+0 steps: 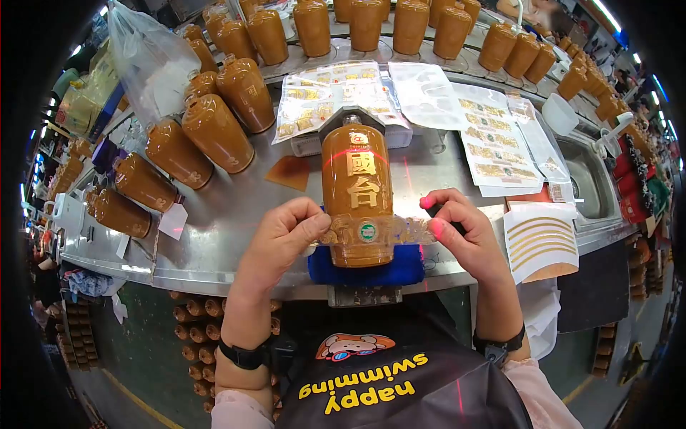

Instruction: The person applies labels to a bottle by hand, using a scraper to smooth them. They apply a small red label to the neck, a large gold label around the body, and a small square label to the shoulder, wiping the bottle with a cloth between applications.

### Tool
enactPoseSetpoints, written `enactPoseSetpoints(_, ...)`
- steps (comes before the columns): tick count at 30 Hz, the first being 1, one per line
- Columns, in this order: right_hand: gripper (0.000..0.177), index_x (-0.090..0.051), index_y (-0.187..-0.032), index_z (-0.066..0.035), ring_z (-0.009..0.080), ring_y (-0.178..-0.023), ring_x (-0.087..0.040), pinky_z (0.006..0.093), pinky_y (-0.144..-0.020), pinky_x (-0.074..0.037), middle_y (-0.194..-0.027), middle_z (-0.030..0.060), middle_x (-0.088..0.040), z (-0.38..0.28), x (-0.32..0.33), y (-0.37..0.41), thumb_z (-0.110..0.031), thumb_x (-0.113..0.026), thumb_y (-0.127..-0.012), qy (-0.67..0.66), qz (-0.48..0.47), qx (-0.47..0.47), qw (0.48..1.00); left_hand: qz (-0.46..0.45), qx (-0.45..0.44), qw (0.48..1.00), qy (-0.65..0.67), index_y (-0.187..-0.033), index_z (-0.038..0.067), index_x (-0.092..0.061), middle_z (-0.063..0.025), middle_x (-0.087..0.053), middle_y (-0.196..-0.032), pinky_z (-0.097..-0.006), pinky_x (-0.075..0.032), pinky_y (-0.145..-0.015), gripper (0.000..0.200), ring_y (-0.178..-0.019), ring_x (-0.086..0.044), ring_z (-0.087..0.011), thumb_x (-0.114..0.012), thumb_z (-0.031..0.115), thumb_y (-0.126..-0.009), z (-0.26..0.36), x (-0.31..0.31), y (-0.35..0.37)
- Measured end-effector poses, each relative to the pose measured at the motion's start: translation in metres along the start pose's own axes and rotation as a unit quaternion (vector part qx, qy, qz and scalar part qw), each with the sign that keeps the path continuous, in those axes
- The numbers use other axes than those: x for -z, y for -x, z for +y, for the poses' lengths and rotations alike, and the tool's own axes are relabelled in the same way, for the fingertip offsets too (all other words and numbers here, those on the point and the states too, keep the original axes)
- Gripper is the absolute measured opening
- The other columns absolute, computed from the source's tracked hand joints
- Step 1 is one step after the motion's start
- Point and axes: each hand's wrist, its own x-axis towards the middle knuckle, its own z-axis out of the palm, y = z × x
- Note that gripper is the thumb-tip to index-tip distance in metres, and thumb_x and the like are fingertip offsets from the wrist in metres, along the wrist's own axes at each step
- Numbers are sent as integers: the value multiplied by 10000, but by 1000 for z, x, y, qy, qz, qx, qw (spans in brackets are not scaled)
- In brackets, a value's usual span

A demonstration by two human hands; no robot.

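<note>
A glossy brown bottle (357, 189) with gold characters lies with its base toward me, on a blue cloth (409, 264). Across its lower part stretches a clear decal strip (368, 231) with gold patterning and a round green emblem. My left hand (286, 232) pinches the strip's left end between thumb and fingers. At the other end, my right hand (464, 232), with pink covers on thumb and index fingertip, grips the strip too. A dark bracket (351, 114) sits around the bottle's neck. Red laser lines cross the bottle. Whether the strip is stuck down cannot be made out.
Several brown bottles (218, 132) stand on the metal table's left side, more along the conveyor (457, 66) behind. Decal sheets (496, 136) lie at the back and right. A card with curved gold strips (541, 239) lies near a sink (593, 179). A plastic bag (146, 64) hangs at left.
</note>
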Motion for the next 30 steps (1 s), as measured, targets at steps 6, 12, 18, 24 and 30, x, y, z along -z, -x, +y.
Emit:
enactPoseSetpoints(6, 160, -590, -817, -6, 129, -918, -532, 247, -784, -427, -1074, 102, -570, 1, -1, 0, -124, -638, -915, -2, 0, -9, 1000, -1, -6, 1000, -1, -869, 58, -596, 83, -507, -773, -187, -336, -607, 167, -707, -410, -6, -625, 197, -957, -3, 1, -2)
enactPoseSetpoints(12, 185, -571, -809, -26, 157, -1002, -519, 295, -892, -406, -1112, 106, -571, 0, -1, -1, -160, -630, -921, -5, -17, -44, 999, 0, -8, 1000, -6, -866, 56, -595, 83, -509, -772, -187, -342, -609, 172, -708, -414, -8, -627, 199, -956, -4, 3, -2)
enactPoseSetpoints(18, 156, -590, -812, -9, 110, -863, -522, 238, -741, -427, -1062, 95, -568, 2, -3, -1, -117, -640, -913, -2, 0, -9, 1000, -6, 9, 1000, -1, -869, 61, -593, 69, -517, -778, -189, -332, -628, 163, -714, -422, -20, -651, 200, -930, -3, 4, -3)
enactPoseSetpoints(24, 184, -574, -802, -26, 163, -1005, -518, 297, -893, -403, -1108, 105, -567, 3, -3, -3, -159, -645, -908, -17, -21, -37, 999, -1, 0, 1000, -8, -866, 61, -598, 80, -513, -773, -188, -337, -612, 168, -710, -416, -9, -633, 203, -949, -5, 6, -2)
enactPoseSetpoints(30, 179, -574, -806, -23, 165, -1006, -523, 292, -888, -407, -1106, 106, -567, 4, 0, -2, -154, -646, -905, -11, -21, -44, 999, -3, -4, 1000, -5, -871, 62, -604, 89, -508, -771, -184, -336, -600, 164, -704, -408, -4, -626, 200, -959, -8, 5, -5)
